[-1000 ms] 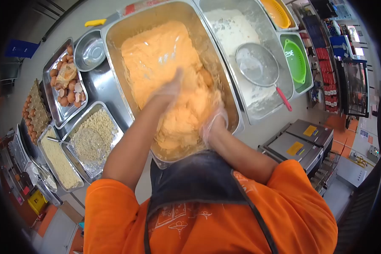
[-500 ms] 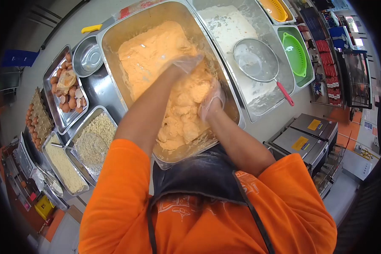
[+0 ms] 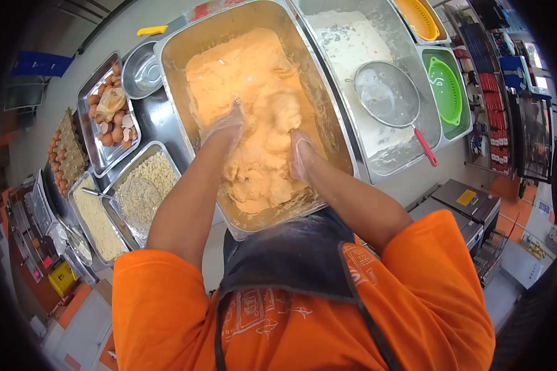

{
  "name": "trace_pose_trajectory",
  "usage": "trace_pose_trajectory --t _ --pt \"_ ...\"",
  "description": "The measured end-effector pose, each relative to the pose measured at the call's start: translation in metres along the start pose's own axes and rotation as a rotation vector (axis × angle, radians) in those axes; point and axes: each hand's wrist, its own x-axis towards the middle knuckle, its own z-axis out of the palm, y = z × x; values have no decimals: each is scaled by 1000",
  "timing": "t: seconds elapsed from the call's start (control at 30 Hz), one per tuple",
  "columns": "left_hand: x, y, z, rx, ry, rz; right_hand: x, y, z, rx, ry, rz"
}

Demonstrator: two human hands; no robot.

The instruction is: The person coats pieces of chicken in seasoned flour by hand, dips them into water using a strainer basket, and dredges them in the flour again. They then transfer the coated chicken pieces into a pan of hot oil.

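Left hand (image 3: 228, 127) and right hand (image 3: 299, 158) in orange dough (image 3: 260, 145), grip unclear; white shirt print (image 3: 361, 264) illegible.

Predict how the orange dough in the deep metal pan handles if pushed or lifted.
Probably soft and floppy: the orange dough lies in slumped, uneven lumps and folds. Likely tacky, since residue clings to the inside of the metal pan. As one mass it's probably heavy and apt to sag or tear, given how much of the pan it covers.
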Motion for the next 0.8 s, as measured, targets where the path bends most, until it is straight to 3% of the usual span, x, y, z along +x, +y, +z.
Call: trace_pose_trajectory --t 0.07,0.1,0.13,0.17,0.2,0.27,0.3,0.33,0.37,0.4,0.47,0.5,0.53,0.6,0.67,0.7,0.73,0.77,0.8 --pt "18 -18 9 -183 -175 16 -19 -21 28 48 -144 73" --pt "27 -26 11 -250 -227 18 -34 -33 39 -304 -54 -29" --pt "29 -44 18 -371 -208 213 -40 -37 40 -652 45 -122" --pt "28 -64 27 -487 -194 407 -15 -27 10 -658 46 -100" --pt "23 -83 36 -601 -179 601 25 -7 -39 -735 -104 -468" --pt "7 -90 35 -779 -118 915 14 -13 -41 -803 -270 -860" --pt "-5 -86 31 -838 -93 1024 -8 -18 -41 -838 -73 -658" --pt "-43 -53 14 -123 -83 602 -29 -23 -33 -865 121 -452" --pt "-56 -37 18 199 -40 357 -20 -16 -37 -880 113 -452" --pt "-69 -22 22 547 -72 120 3 -1 -46 -639 78 -375" --pt "-64 -20 54 -456 103 -301 52 27 -65 -284 19 -263" --pt "-49 -27 66 -468 103 -307 49 21 -50 -296 16 -262" --pt "-29 -38 76 -947 -134 -356 34 13 -28 -262 -22 -153" --pt "-15 -50 71 -1436 -364 -375 23 -1 -5 -238 -80 -53" --pt "-11 -67 59 -1261 -132 -152 23 -13 1 -791 -70 -405" --pt "-8 -78 54 -1192 -60 -90 -6 -43 21 -1267 -48 -433" --pt "5 -96 43 -704 100 272 -8 -66 32 -1633 -24 -618" --pt "2 -92 29 -443 157 439 -11 -88 43 -1986 72 -834" --pt "0 -87 14 -189 254 592 6 -98 47 -2174 188 -1253"
